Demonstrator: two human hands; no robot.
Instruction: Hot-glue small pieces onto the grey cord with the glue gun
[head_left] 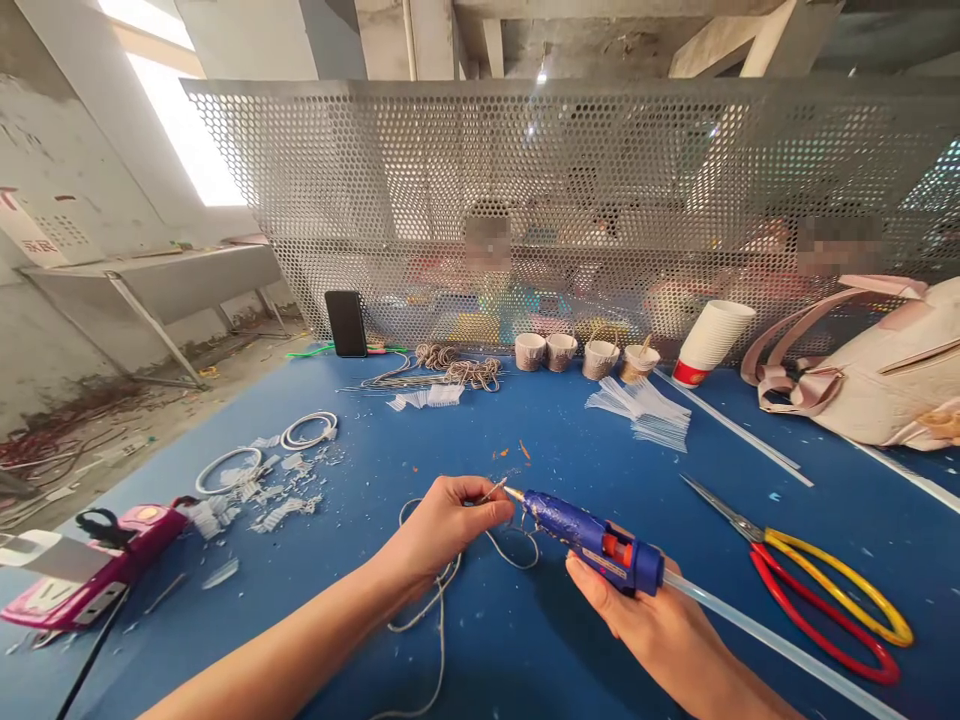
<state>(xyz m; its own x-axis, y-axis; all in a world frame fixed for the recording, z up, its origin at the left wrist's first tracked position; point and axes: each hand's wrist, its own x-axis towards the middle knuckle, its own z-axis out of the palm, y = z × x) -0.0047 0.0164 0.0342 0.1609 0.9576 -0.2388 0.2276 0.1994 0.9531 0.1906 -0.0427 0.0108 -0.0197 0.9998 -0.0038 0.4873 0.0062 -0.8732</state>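
My right hand is wrapped round a blue glue gun, with a long clear glue stick running out of its back end. The gun's metal nozzle points left, right up against the fingertips of my left hand. Those fingers are pinched on the end of a thin grey cord, which loops below the hand and trails down over the blue table. Whether the nozzle touches the cord's tip I cannot tell.
Scissors with red and yellow handles lie at right. Farther back stand coated paper cups, a cup stack, clear strips and cord bundles. A pink power strip, white rings and scraps lie left. Perforated metal bounds the back.
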